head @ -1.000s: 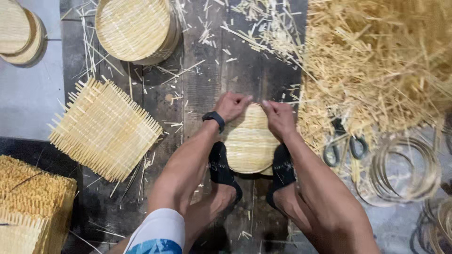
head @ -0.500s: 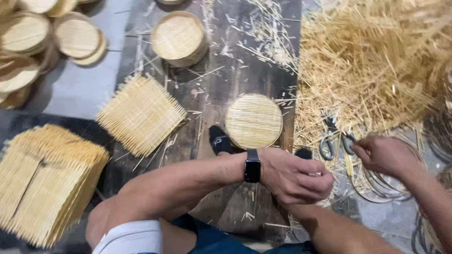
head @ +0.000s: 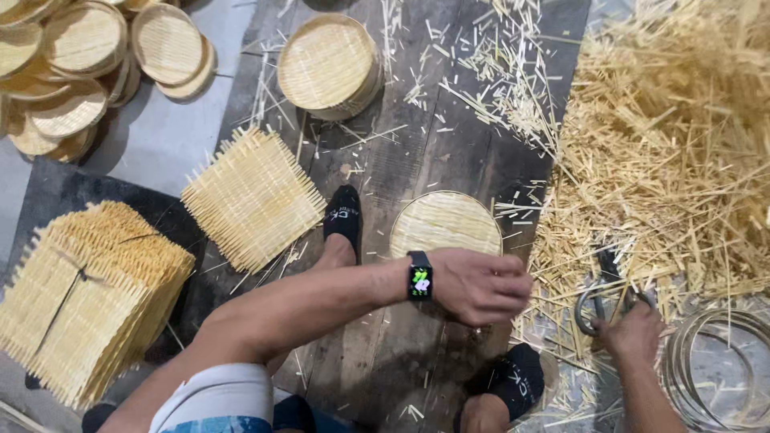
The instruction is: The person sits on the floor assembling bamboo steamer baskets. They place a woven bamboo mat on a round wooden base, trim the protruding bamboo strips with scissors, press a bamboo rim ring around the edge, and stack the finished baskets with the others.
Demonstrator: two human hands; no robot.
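A round woven bamboo disc [head: 445, 224] lies flat on the dark wooden board [head: 417, 152] between my feet. My left hand [head: 481, 285], a watch on its wrist, hovers just below the disc's right edge with the fingers curled; I see nothing in it. My right hand [head: 634, 333] is at the lower right, its fingers closed over the handles of metal scissors [head: 593, 301] that lie among the bamboo slivers.
A square woven mat [head: 253, 196] lies left of my black-socked foot [head: 345, 216], and a stack of such mats [head: 88, 297] sits at the far left. Round trays [head: 325, 64] stand at the top, with more [head: 72, 72] top left. A sliver heap [head: 674, 136] fills the right, above wire hoops [head: 714, 361].
Both hands have let go of the round disc, which now lies alone on the board. My right hand has moved right and down onto the scissors, and my left hand has drawn back below the disc.
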